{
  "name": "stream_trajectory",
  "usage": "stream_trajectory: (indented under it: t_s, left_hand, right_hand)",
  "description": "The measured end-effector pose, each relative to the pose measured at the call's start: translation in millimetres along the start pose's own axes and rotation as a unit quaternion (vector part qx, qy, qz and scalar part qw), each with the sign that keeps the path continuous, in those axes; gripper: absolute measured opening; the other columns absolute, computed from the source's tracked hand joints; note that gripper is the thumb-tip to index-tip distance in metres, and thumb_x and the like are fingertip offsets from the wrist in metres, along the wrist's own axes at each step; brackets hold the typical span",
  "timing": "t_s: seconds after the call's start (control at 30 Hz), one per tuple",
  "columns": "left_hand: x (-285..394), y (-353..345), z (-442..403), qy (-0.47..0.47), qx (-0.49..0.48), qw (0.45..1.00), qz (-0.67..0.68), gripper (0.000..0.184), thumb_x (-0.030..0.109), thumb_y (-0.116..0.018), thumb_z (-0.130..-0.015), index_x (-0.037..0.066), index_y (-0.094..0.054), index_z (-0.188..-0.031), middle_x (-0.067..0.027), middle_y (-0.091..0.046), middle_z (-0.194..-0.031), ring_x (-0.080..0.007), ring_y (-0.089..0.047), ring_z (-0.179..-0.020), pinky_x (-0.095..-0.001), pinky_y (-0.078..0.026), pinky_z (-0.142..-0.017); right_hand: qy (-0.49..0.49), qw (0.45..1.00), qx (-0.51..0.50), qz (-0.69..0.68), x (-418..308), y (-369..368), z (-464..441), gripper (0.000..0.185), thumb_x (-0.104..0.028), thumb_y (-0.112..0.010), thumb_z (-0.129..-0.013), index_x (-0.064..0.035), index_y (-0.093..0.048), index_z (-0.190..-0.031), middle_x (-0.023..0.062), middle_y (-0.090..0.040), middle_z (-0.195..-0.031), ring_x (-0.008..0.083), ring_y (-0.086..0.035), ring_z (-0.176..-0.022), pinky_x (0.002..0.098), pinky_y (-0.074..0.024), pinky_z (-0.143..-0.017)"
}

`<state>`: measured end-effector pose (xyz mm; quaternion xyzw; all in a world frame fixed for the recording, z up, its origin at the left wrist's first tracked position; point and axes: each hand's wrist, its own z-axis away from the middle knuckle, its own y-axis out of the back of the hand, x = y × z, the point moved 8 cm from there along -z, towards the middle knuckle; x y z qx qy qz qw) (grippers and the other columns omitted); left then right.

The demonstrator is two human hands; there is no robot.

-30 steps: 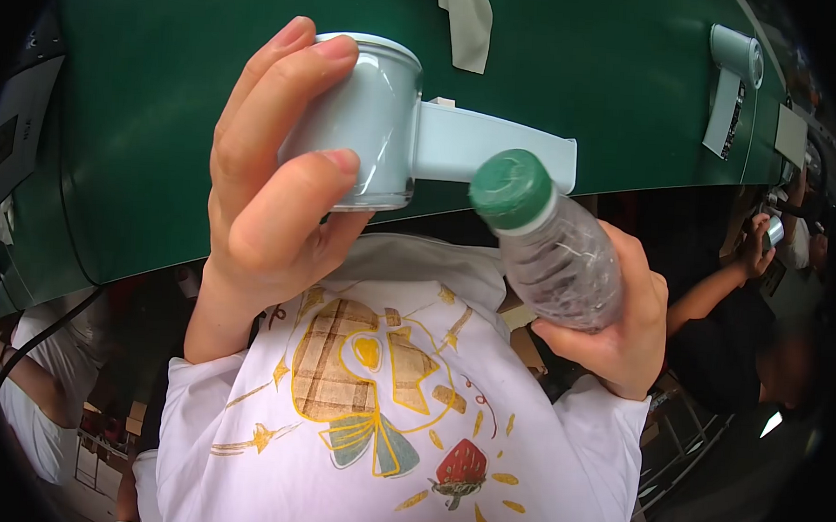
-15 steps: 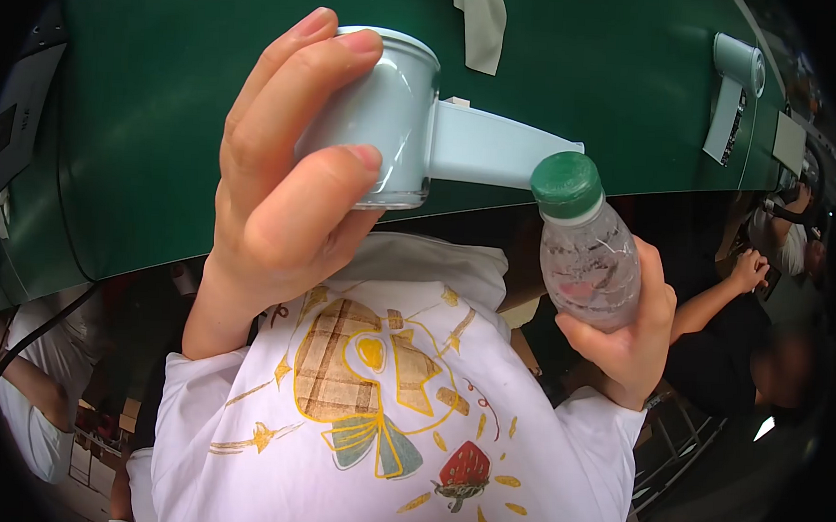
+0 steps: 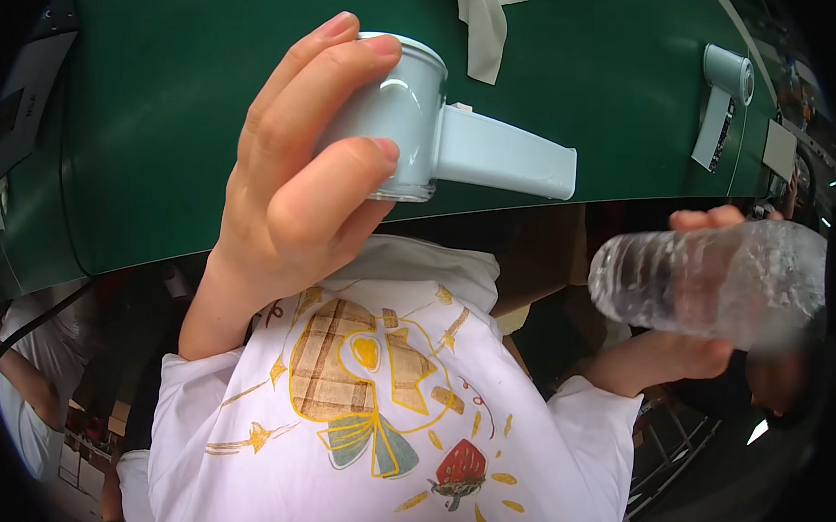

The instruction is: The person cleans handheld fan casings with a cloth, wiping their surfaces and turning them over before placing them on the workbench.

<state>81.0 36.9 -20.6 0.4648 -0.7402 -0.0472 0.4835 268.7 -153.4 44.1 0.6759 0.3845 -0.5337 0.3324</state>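
My left hand (image 3: 315, 154) grips the round head of a light-blue handheld fan (image 3: 401, 120), fingers over its top and thumb on its near side. The fan's tapering handle (image 3: 511, 153) points right, above the green table's front edge. Out at the right, my right hand (image 3: 698, 353) is wrapped around a clear plastic bottle (image 3: 688, 277). It lies sideways in the grip, base towards the fan, and its far end is blurred near the view's dark rim. The cap does not show. Fan and bottle are apart.
A green table (image 3: 192, 93) spans the top. On it lie a pale cloth strip (image 3: 484, 35), a second light-blue fan body (image 3: 724, 78) and a beige block (image 3: 779, 149). A dark panel (image 3: 28, 104) stands at the left. Another person's arm (image 3: 30, 375) shows at the lower left.
My right hand has swung the bottle right, away from the handle, turning it from upright to sideways. The green cap has gone out of sight. My left hand with the fan has shifted slightly right.
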Motion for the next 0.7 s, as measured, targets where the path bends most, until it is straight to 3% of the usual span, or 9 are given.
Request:
stream_trajectory:
  t_s: [0.03, 0.17, 0.2, 0.3, 0.43, 0.47, 0.57, 0.67, 0.7]
  left_hand:
    - [0, -2, 0, 0.002, -0.004, 1.0, -0.001, 0.066, -0.005, -0.075, -0.059, 0.02, -0.035, -0.105, -0.0195, -0.044, -0.126, -0.041, -0.046, -0.114, -0.0545, -0.041, -0.097]
    - [2, -8, 2, -0.004, -0.015, 1.0, -0.004, 0.066, -0.004, -0.075, -0.06, 0.02, -0.034, -0.105, -0.0187, -0.044, -0.126, -0.041, -0.046, -0.114, -0.0542, -0.041, -0.097]
    - [3, -9, 3, -0.005, -0.015, 1.0, -0.005, 0.066, -0.004, -0.075, -0.06, 0.02, -0.034, -0.105, -0.0185, -0.044, -0.126, -0.0409, -0.046, -0.114, -0.0542, -0.041, -0.097]
    - [4, -11, 7, 0.001, -0.009, 1.0, -0.011, 0.065, -0.004, -0.075, -0.061, 0.02, -0.034, -0.105, -0.0182, -0.044, -0.127, -0.0409, -0.046, -0.114, -0.0542, -0.041, -0.097]
    - [3, -8, 7, 0.0, -0.008, 1.0, 0.001, 0.066, -0.003, -0.076, -0.061, 0.02, -0.033, -0.105, -0.0184, -0.044, -0.126, -0.0404, -0.047, -0.113, -0.0541, -0.041, -0.097]
    - [3, -7, 6, -0.002, -0.005, 1.0, -0.001, 0.066, -0.003, -0.076, -0.061, 0.02, -0.033, -0.105, -0.0184, -0.044, -0.126, -0.0404, -0.047, -0.113, -0.0541, -0.041, -0.097]
    - [3, -6, 4, 0.001, -0.014, 1.0, 0.002, 0.066, -0.002, -0.076, -0.061, 0.019, -0.033, -0.105, -0.0185, -0.044, -0.127, -0.04, -0.047, -0.113, -0.0542, -0.041, -0.097]
    - [5, -11, 3, -0.014, -0.023, 1.0, 0.001, 0.066, -0.002, -0.077, -0.061, 0.019, -0.033, -0.105, -0.0186, -0.044, -0.127, -0.0397, -0.047, -0.113, -0.0545, -0.041, -0.097]
    - [4, -11, 4, -0.015, -0.024, 1.0, -0.001, 0.066, -0.001, -0.077, -0.061, 0.019, -0.033, -0.105, -0.0187, -0.044, -0.127, -0.0395, -0.047, -0.113, -0.0546, -0.041, -0.097]
  right_hand:
    - [0.063, 0.998, 0.027, -0.008, -6, 3, -16, 0.08, -0.045, -0.061, -0.075, -0.0038, -0.03, -0.137, 0.0243, -0.042, -0.127, 0.0365, -0.056, -0.104, 0.047, -0.0441, -0.093]
    - [0.138, 0.911, 0.364, 0.136, 12, 65, -65, 0.031, -0.017, -0.068, -0.076, 0.0004, -0.062, -0.1, 0.0163, -0.059, -0.11, 0.0269, -0.058, -0.102, 0.0444, -0.0458, -0.09]
    - [0.14, 0.909, 0.367, 0.136, 32, 65, -78, 0.031, -0.017, -0.068, -0.076, 0.0004, -0.062, -0.1, 0.0163, -0.059, -0.11, 0.0269, -0.058, -0.102, 0.0444, -0.0458, -0.09]
    - [0.178, 0.923, 0.29, 0.179, 56, 42, -98, 0.047, -0.008, -0.067, -0.08, -0.0028, -0.047, -0.122, 0.0144, -0.057, -0.111, 0.0236, -0.054, -0.105, 0.0262, -0.0446, -0.086]
    - [0.45, 0.728, 0.306, 0.416, -11, 21, -46, 0.057, -0.031, -0.074, -0.078, -0.0074, -0.041, -0.118, 0.0072, -0.051, -0.103, 0.0157, -0.054, -0.071, 0.0248, -0.0479, -0.073]
    - [0.453, 0.727, 0.306, 0.415, -12, 18, -49, 0.057, -0.031, -0.074, -0.078, -0.0074, -0.041, -0.118, 0.0072, -0.051, -0.103, 0.0157, -0.054, -0.071, 0.0248, -0.0479, -0.073]
    - [0.284, 0.862, 0.058, 0.415, 20, -34, -86, 0.043, -0.018, -0.07, -0.078, -0.0056, -0.05, -0.114, 0.0089, -0.055, -0.105, 0.0183, -0.054, -0.088, 0.0253, -0.0458, -0.079]
    - [0.091, 0.908, -0.184, 0.366, 45, -146, -120, 0.033, -0.005, -0.066, -0.078, -0.0038, -0.059, -0.111, 0.0105, -0.058, -0.106, 0.0209, -0.055, -0.104, 0.0258, -0.0437, -0.085]
    - [0.09, 0.909, -0.179, 0.366, 45, -144, -119, 0.033, -0.005, -0.066, -0.078, -0.0038, -0.059, -0.111, 0.0105, -0.058, -0.106, 0.0209, -0.055, -0.104, 0.0258, -0.0437, -0.085]
